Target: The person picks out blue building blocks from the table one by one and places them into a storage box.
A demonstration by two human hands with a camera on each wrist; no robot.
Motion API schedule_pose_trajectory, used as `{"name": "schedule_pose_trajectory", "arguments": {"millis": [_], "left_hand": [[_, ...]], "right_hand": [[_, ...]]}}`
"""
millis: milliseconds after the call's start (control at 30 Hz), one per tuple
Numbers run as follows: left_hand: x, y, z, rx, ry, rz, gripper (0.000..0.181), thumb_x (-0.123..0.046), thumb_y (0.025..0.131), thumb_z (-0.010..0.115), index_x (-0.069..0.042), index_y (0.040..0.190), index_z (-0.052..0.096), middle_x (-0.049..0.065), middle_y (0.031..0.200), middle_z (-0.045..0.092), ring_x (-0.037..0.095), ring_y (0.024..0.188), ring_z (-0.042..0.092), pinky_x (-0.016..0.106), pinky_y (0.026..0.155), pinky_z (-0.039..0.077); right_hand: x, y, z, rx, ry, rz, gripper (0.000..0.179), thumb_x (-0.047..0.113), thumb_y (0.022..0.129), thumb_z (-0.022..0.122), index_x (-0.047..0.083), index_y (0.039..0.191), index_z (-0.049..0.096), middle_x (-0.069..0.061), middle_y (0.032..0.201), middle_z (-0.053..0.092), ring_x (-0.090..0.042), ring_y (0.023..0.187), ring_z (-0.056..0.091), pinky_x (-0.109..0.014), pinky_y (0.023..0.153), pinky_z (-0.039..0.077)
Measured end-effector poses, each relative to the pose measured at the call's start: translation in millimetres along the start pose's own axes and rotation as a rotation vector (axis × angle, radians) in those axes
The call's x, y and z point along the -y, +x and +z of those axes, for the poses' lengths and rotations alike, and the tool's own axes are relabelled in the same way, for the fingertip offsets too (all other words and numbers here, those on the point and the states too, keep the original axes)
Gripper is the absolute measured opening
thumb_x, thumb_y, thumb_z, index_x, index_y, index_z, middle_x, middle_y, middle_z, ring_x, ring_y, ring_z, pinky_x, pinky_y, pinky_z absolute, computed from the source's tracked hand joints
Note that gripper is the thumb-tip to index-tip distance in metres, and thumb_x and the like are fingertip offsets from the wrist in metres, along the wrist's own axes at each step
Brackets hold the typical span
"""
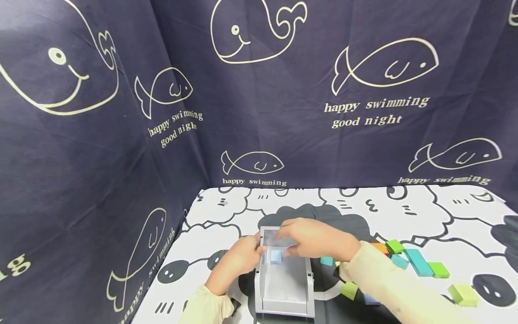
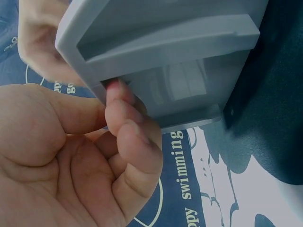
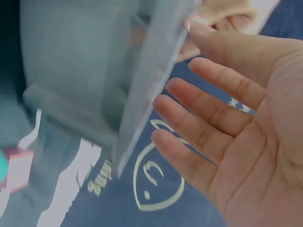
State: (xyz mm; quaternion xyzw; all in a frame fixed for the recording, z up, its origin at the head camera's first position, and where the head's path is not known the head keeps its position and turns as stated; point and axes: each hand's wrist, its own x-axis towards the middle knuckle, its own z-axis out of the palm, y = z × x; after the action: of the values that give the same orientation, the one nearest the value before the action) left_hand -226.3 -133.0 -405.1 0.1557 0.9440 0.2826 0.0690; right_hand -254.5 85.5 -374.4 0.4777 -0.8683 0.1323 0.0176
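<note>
A grey plastic tray [image 1: 285, 281] with raised side walls is near the front of the table, and a small light-blue block [image 1: 276, 257] is inside it. My left hand [image 1: 244, 255] grips the tray's left wall. In the left wrist view, its thumb and curled fingers [image 2: 137, 142] pinch the grey edge. Over the tray's far part hovers my right hand [image 1: 313, 237], its fingers reaching to the left close to the blue block. The right wrist view shows these fingers [image 3: 203, 127] apart and loosely extended, with nothing held.
Several loose blocks lie to the right of the tray, including a teal block [image 1: 418, 262], an orange block [image 1: 379, 248] and a lime block [image 1: 463, 294]. A patterned cloth [image 1: 226, 238] covers the table. Dark blue curtains [image 1: 259, 112] hang behind it and on the left.
</note>
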Motion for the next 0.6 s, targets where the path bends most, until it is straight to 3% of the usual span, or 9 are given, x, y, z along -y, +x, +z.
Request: {"name": "schedule_pose_trajectory", "arguments": {"millis": [67,133,267,400,600], "left_hand": [[0.8,0.1,0.8,-0.011,0.012,0.004,0.052,-0.014,0.101,0.058,0.016,0.140,0.044,0.025,0.119,0.065,0.020,0.080,0.063,0.038,0.075,0.052],[1.6,0.6,1.7,-0.018,0.017,0.012,0.051,-0.014,0.101,0.058,0.016,0.140,0.044,0.025,0.123,0.064,0.021,0.083,0.063,0.040,0.078,0.052],[2.5,0.7,2.5,-0.006,0.005,0.018,0.052,-0.015,0.101,0.058,0.015,0.141,0.044,0.021,0.103,0.070,0.018,0.072,0.064,0.038,0.072,0.052],[2.7,-0.1,1.5,0.002,0.022,0.019,0.052,-0.016,0.101,0.058,0.015,0.142,0.044,0.011,0.083,0.067,0.016,0.068,0.062,0.039,0.075,0.051],[2.4,1.3,0.0,0.004,0.036,0.030,0.053,-0.017,0.101,0.057,0.014,0.142,0.043,0.004,0.074,0.063,0.012,0.060,0.057,0.038,0.072,0.050]], "right_hand": [[-4,-14.8,-6,-0.036,0.019,0.003,0.031,0.017,0.083,0.080,0.013,0.114,0.072,0.005,0.110,0.066,-0.011,0.098,0.065,-0.032,0.087,0.053],[-9,-32.6,-11,-0.078,0.023,0.005,0.030,0.016,0.084,0.079,0.014,0.113,0.071,0.005,0.113,0.065,-0.012,0.100,0.064,-0.033,0.088,0.053],[-17,-72.2,-18,-0.144,0.030,0.054,0.031,0.015,0.084,0.080,0.016,0.113,0.070,0.005,0.115,0.065,-0.010,0.098,0.064,-0.034,0.085,0.054],[-25,-104.9,-21,-0.172,0.011,0.125,0.032,0.017,0.084,0.081,0.018,0.114,0.070,0.004,0.116,0.065,-0.012,0.097,0.065,-0.037,0.084,0.054],[-47,-145.8,-10,-0.242,-0.019,0.166,0.033,0.013,0.078,0.084,0.022,0.108,0.071,0.008,0.110,0.065,-0.012,0.098,0.064,-0.035,0.082,0.053]]}}
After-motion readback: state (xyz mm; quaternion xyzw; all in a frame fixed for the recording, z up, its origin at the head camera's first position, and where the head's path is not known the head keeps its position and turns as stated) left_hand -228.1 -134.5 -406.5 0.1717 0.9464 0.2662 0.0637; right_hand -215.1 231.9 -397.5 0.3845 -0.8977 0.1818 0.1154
